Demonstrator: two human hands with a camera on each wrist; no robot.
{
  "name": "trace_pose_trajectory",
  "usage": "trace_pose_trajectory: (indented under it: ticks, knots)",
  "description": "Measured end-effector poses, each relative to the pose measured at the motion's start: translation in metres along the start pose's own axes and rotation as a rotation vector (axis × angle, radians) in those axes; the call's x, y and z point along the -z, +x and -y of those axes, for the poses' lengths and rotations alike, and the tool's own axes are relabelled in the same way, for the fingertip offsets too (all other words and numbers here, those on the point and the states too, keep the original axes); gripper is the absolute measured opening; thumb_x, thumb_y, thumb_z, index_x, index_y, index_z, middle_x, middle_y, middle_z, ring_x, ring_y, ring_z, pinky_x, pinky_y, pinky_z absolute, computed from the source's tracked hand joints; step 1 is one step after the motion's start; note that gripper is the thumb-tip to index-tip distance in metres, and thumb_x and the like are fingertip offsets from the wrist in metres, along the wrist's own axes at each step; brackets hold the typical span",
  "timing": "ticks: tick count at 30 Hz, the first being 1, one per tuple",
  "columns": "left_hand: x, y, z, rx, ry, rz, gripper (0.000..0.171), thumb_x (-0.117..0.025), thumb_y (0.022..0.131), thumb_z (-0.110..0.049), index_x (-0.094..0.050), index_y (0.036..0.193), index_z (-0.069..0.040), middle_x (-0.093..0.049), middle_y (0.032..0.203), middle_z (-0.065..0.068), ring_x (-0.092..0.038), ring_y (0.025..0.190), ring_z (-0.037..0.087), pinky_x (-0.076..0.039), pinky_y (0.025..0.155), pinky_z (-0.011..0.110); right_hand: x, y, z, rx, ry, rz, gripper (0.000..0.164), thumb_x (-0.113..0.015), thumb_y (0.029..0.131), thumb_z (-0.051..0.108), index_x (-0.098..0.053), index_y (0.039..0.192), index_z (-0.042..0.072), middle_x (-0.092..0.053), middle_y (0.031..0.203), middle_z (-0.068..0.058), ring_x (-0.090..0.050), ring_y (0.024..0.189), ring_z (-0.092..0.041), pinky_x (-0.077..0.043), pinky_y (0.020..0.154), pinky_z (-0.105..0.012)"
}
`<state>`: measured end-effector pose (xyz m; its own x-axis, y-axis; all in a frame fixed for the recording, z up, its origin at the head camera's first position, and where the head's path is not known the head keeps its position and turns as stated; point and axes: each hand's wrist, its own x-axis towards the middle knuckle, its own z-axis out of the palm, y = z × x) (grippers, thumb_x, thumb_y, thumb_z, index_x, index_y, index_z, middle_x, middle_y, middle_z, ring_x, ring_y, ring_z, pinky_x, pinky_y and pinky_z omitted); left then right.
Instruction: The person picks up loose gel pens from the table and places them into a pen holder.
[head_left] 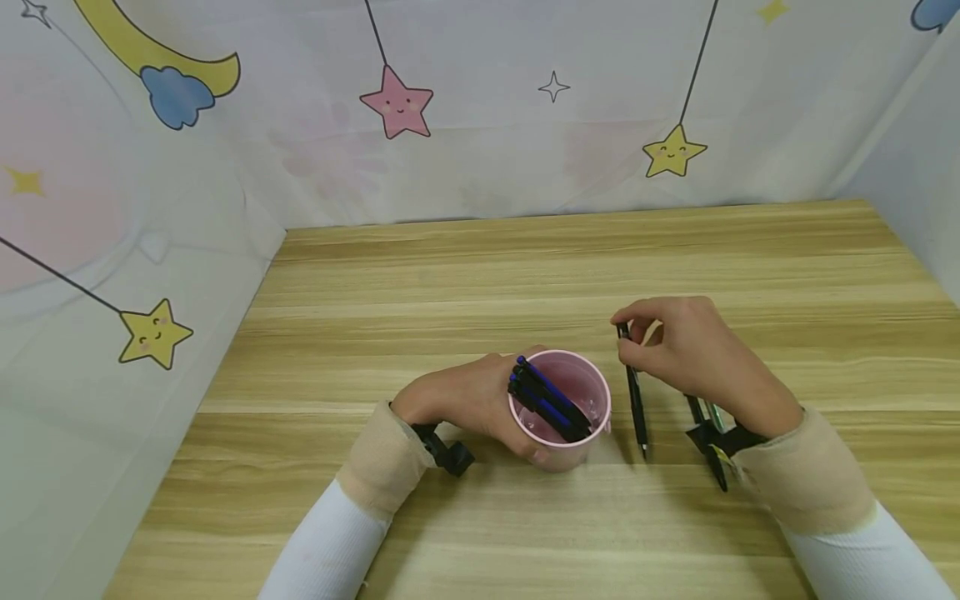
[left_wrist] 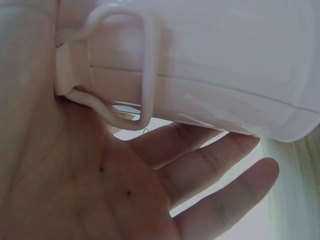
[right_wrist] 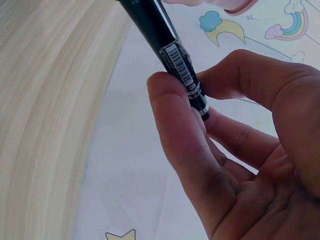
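My left hand grips a small pink bucket from its left side. A looped side handle on the bucket lies near the palm in the left wrist view. Several black pens with blue parts lean together inside it. Just right of the bucket, my right hand pinches a black pen near its upper end, its tip pointing down toward me. A barcode sticker shows on that pen beside the thumb and fingertip in the right wrist view.
More pens, dark ones and one with green, lie on the wooden table under my right wrist, partly hidden by it. A white cloth backdrop with stars and a moon stands along the back and sides.
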<state>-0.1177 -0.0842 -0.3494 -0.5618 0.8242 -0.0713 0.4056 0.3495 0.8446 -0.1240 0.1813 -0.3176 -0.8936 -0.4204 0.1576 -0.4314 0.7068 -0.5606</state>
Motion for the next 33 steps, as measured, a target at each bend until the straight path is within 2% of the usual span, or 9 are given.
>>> trace_pose_trajectory:
  ticks: [12,20,33]
  knots:
    - [0.0003,0.0002,0.0001,-0.015,-0.019,0.012,0.084,-0.084,0.057,-0.045,-0.044,0.129,-0.028,-0.057,0.116,-0.009,-0.053,0.101,0.005,-0.046,0.09,0.031,0.0011,-0.0027,0.0032,0.006,0.056,-0.056,0.018,-0.06,0.081,0.015,-0.068,0.097,0.017,-0.06,0.074,0.003,-0.058,0.057,-0.005,-0.046,0.04,-0.031]
    - [0.0009,0.0005,-0.0002,-0.033,-0.032,0.017,0.083,-0.084,0.058,-0.044,-0.045,0.129,-0.026,-0.057,0.118,-0.006,-0.053,0.102,0.005,-0.045,0.09,0.031,0.0008,-0.0033,0.0048,-0.028,0.106,-0.087,0.018,-0.062,0.082,0.016,-0.067,0.099,0.02,-0.06,0.075,0.004,-0.058,0.054,-0.003,-0.044,0.036,-0.031]
    - [0.0008,0.0001,-0.0007,-0.038,-0.019,0.014,0.083,-0.084,0.058,-0.044,-0.045,0.129,-0.026,-0.057,0.118,-0.006,-0.053,0.102,0.005,-0.045,0.09,0.031,0.0014,-0.0042,0.0068,0.031,0.142,-0.192,0.021,-0.063,0.081,0.013,-0.068,0.1,0.02,-0.059,0.075,0.003,-0.058,0.055,-0.001,-0.044,0.036,-0.028]
